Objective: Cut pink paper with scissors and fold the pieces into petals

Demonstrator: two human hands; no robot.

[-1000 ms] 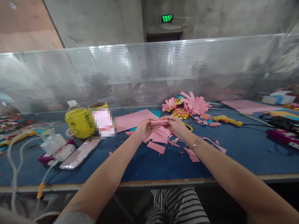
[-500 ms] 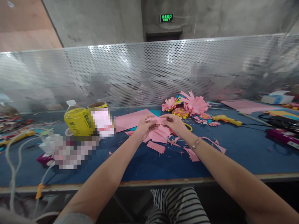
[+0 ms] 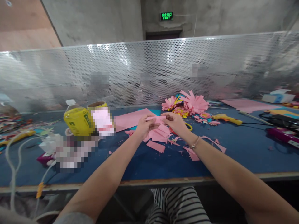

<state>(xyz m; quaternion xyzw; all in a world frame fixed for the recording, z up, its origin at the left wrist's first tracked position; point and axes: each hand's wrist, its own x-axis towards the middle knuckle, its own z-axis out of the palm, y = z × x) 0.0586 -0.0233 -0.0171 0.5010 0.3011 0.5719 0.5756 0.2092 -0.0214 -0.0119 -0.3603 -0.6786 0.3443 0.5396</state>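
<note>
At the frame's centre, pink paper [image 3: 158, 119] is gripped by the left hand [image 3: 144, 127] and the right hand [image 3: 174, 122] — scraps [image 3: 155, 146] are strewn just below, on the tabletop [image 3: 154, 168].

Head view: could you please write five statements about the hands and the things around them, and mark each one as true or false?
1. The left hand and the right hand hold one pink paper piece. True.
2. A bracelet is on the left wrist. False: the bracelet is on the right wrist.
3. The yellow-labelled plastic bottle stands left of the large pink paper flower. True.
4. The right hand grips the glue gun. False: the yellow glue gun lies on the blue tabletop.
5. The exit sign glows green. True.
</note>
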